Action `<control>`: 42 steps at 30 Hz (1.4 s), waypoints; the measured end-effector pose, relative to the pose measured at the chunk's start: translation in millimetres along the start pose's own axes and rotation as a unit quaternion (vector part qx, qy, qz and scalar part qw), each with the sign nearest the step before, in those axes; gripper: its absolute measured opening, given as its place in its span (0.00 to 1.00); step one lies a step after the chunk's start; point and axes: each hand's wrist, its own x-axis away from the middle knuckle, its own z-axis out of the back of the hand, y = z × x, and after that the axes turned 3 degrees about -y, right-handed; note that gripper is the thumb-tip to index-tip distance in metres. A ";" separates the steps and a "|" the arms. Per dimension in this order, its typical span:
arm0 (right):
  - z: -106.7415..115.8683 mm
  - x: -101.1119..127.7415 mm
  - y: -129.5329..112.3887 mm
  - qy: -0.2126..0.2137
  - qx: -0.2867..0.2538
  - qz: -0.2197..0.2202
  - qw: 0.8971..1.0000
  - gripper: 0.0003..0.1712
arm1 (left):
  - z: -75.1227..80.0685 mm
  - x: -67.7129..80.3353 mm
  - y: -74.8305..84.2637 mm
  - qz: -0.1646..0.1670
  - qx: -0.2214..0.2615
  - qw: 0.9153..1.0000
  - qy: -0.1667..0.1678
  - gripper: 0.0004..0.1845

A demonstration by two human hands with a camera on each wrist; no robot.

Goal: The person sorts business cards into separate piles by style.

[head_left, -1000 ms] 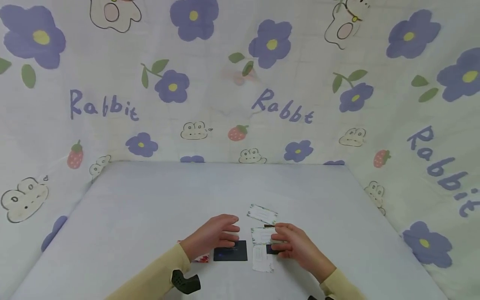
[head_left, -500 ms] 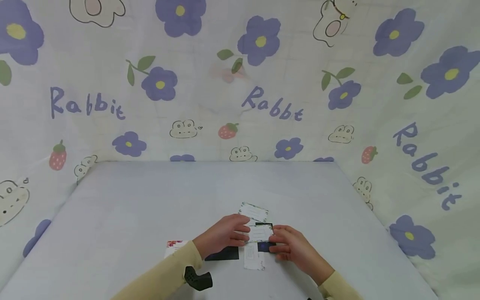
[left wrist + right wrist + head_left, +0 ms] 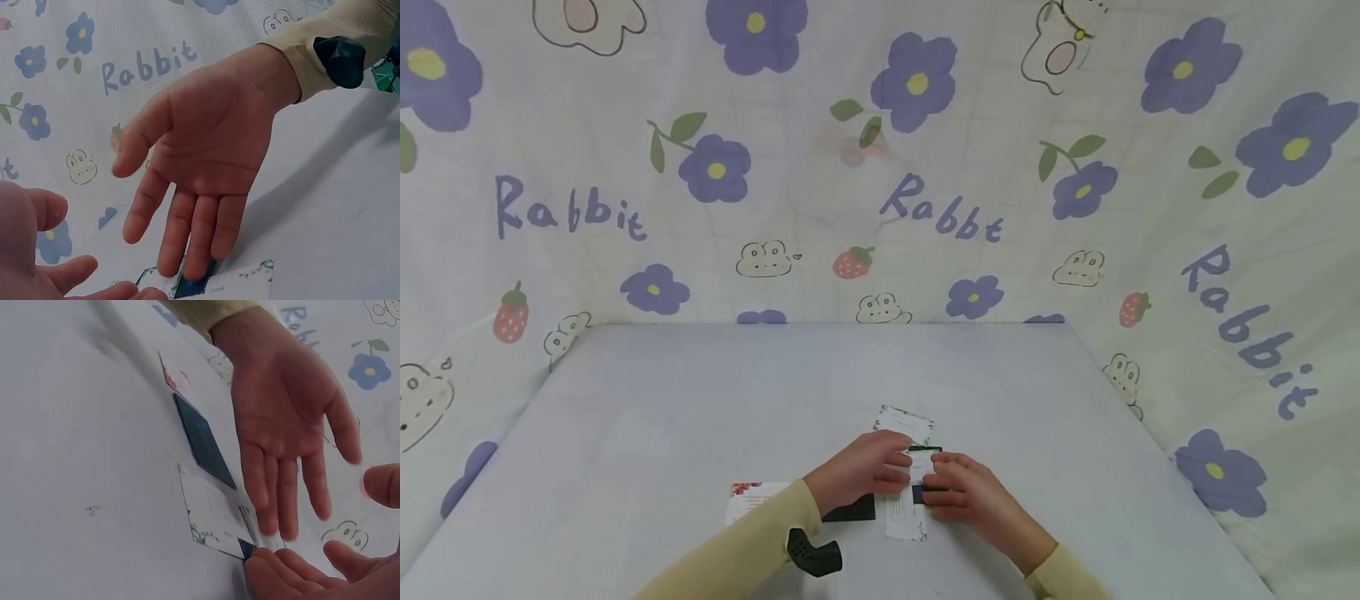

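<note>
Both hands face each other over a cluster of cards on the table. My left hand has its fingers extended above the cards' left side. My right hand reaches in from the other side, fingers fairly straight and fingertips right at the cards' edge. Between them lies a white card with green leaf trim, overlapping a dark blue card. A second leaf-trimmed card is behind, and an upright white card is in front. A black card is partly hidden under the left wrist.
A white card with red flowers lies left, partly covered by the left sleeve. The white table runs back to a curtain printed with flowers and rabbits. A black wrist mount sits on the left sleeve.
My left hand has moved right, from above the black card to the white cards, closer to the right hand. The view has swung slightly right, and the cards stay in place.
</note>
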 end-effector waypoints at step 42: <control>23.5 -68.0 -18.4 0.030 0.110 0.046 0.992 0.33 | -24.8 22.7 -7.6 0.018 0.041 0.999 0.015 0.28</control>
